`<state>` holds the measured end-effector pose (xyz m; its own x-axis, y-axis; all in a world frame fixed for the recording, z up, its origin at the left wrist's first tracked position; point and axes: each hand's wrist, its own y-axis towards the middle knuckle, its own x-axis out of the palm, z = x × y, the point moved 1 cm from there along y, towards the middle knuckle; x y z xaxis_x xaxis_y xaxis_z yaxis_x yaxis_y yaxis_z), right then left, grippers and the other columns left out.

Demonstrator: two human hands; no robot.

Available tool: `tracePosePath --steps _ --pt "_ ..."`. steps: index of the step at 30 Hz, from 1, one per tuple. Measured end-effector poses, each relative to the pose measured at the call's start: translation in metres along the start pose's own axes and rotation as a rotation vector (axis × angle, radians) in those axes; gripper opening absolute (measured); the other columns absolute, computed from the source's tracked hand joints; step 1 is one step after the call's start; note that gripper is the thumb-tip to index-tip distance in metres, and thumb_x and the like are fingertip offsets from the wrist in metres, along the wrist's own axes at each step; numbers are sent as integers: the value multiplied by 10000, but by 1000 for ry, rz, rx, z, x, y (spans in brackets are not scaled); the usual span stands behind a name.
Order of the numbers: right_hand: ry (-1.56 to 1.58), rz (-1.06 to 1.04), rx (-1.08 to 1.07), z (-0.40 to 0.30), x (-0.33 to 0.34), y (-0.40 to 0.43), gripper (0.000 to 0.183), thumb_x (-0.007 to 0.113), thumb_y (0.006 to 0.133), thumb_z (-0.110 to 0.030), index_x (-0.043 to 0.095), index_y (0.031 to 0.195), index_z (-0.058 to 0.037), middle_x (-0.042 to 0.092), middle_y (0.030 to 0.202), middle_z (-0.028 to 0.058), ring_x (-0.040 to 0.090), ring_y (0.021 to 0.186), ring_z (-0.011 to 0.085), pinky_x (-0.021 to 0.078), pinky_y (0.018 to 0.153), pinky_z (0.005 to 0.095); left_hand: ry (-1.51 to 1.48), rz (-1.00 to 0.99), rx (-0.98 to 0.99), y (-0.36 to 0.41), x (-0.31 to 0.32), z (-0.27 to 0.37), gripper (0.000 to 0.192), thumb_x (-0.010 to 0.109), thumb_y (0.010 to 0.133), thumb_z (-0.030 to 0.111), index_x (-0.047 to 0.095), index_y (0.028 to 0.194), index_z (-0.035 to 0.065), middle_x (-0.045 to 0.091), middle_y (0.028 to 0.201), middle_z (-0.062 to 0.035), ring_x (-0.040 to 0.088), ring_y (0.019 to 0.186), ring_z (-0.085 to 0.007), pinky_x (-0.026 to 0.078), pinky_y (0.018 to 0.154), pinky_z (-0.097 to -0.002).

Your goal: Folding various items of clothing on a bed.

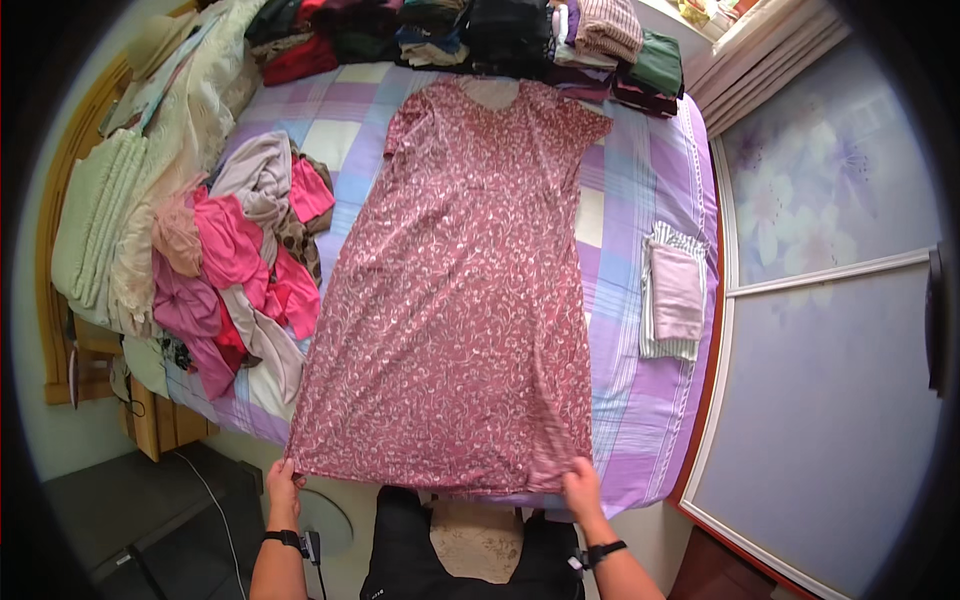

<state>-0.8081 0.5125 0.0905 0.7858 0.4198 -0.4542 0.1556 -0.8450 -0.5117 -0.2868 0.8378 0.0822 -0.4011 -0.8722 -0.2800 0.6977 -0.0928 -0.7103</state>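
Note:
A pink floral short-sleeved dress (457, 300) lies spread on the bed, its neckline at the far side and its hem towards me. At the hem's left corner my left hand (285, 484) pinches the fabric. My right hand (583, 487) grips the hem near its right corner, where the cloth is slightly creased. Both hands are at the bed's near edge, and the hem is stretched between them. Each wrist wears a black band.
A loose heap of clothes (232, 255) lies left of the dress. Folded clothes (510, 37) are stacked along the far side. A small folded pile (675, 292) rests at the right, beside a sliding wardrobe door (832, 375). Quilted bedding (97, 225) stands at the left.

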Motion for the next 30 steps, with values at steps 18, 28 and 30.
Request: tracePosePath --steps 18,28,30 --pt "587 508 106 113 -131 74 63 629 896 -128 660 928 -83 594 839 -29 557 754 99 452 703 256 -287 -59 189 90 -7 -35 68 634 936 151 660 919 91 694 986 -41 637 907 -194 505 862 -370" --pt "628 455 -6 174 -144 88 63 613 875 -73 667 901 -92 620 769 -43 583 687 71 452 618 227 -333 -224 323 80 14 -38 238 665 985 270 669 1076 50 721 1113 -79 670 1038 -239 517 957 -408" --pt "679 440 -54 148 -138 83 78 620 905 -104 671 958 -78 616 772 -43 598 688 84 483 634 243 -458 -206 352 94 9 -50 253 681 976 249 679 1111 35 722 1105 -92 677 1033 -254 529 943 -413"
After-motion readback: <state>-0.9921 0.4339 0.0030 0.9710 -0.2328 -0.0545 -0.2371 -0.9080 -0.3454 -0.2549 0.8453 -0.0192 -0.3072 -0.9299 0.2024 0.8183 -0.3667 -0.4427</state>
